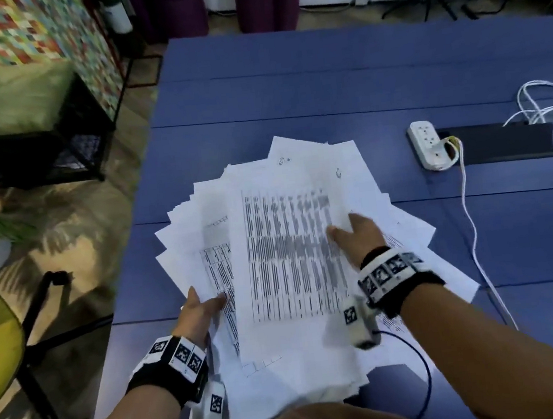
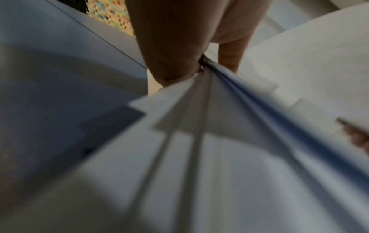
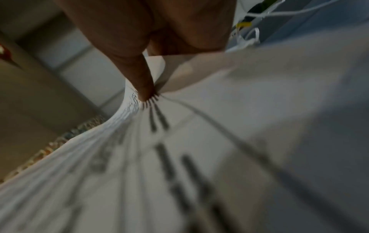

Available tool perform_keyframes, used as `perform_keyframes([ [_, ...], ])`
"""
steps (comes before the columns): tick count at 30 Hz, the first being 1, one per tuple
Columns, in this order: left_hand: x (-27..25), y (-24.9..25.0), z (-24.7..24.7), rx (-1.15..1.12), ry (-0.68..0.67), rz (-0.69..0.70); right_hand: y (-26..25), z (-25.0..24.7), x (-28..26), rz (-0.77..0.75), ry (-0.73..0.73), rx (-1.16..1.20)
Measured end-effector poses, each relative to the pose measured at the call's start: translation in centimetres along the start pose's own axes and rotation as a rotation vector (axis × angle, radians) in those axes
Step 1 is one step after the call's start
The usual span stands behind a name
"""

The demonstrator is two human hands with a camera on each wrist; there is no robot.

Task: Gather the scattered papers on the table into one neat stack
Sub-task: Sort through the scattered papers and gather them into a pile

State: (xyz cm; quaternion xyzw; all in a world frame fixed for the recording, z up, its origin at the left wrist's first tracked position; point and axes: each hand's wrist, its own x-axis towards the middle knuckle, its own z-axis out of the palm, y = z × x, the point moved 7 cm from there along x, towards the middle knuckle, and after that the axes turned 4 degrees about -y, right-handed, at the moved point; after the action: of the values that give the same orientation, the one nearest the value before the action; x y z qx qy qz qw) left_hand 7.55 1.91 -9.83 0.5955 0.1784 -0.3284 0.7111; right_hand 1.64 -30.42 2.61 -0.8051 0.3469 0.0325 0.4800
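your left hand (image 1: 200, 312) pinches the fanned papers (image 1: 291, 259) at the worktop's (image 1: 322, 76) near edge; right hand (image 1: 357, 234) pinches the top sheets. lift together, then tap edges square.

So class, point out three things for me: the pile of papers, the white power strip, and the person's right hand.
pile of papers (image 1: 291, 259), head view, on the printed top sheet.
white power strip (image 1: 428, 144), head view, on its socket face.
right hand (image 1: 357, 234), head view, on the back of the hand.
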Motion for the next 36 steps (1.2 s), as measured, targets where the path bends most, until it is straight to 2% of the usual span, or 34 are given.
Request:
perform_keyframes([
  [2, -0.1, -0.1, -0.3, -0.044, 0.017, -0.036, 1.9, 2.7, -0.3, 0.078, -0.059, -0.125],
  [5, 0.5, -1.0, -0.9, -0.146, -0.017, -0.131, 3.0, 5.2, -0.6, 0.118, -0.099, -0.437],
  [6, 0.3, -0.8, -0.5, -0.119, -0.023, -0.126, 3.1, 5.9, -0.8, 0.117, -0.113, -0.498],
  [8, 0.2, -0.1, -0.1, 0.005, -0.074, -0.027, 2.6, 7.1, -1.2, 0.079, -0.13, -0.54],
  [11, 0.0, 0.6, -0.2, 0.224, -0.077, 0.119, 2.6, 7.2, -0.1, 0.061, -0.138, -0.422],
  [14, 0.0, 1.2, -1.2, 0.186, -0.008, 0.157, 3.1, 4.1, 1.8, 0.131, 0.03, -0.229],
  [17, 0.5, 1.3, -1.8, 0.122, -0.004, 0.154, 4.0, 1.2, 3.1, 0.256, 0.161, -0.361],
  [20, 0.2, 2.0, -1.9, 0.087, 0.001, 0.186, 3.8, 1.1, 4.0, 0.306, 0.168, -0.411],
  [22, 0.2, 2.0, -1.9, 0.069, -0.011, 0.177, 3.6, 1.5, 4.5, 0.374, 0.153, -0.352],
  [24, 0.8, 1.6, -2.3, 0.055, -0.023, 0.144, 3.5, 1.8, 5.0, 0.412, 0.081, -0.336],
  [26, 1.2, 1.3, -2.9, 0.046, -0.022, 0.091, 3.3, 2.1, 5.7, 0.382, 0.01, -0.266],
  [27, 1.4, 1.1, -3.2, 0.044, -0.023, 0.073, 3.3, 2.0, 6.0, 0.373, 0.029, -0.159],
  [29, 1.5, 1.2, -3.4, 0.014, -0.013, 0.08, 2.8, 1.3, 6.1, 0.326, 0.161, 0.096],
  [31, 1.2, 1.4, -3.2, 0.007, -0.024, 0.08, 0.7, -0.8, 5.7, 0.229, 0.336, 0.206],
  [34, 1.2, 1.3, -3.6, -0.008, -0.021, 0.087, -4.7, -5.8, 5.0, -0.054, 0.518, 0.168],
  [36, 1.2, 1.3, -3.8, -0.027, -0.024, 0.081, -8.7, -8.6, 3.7, -0.284, 0.543, 0.26],
])
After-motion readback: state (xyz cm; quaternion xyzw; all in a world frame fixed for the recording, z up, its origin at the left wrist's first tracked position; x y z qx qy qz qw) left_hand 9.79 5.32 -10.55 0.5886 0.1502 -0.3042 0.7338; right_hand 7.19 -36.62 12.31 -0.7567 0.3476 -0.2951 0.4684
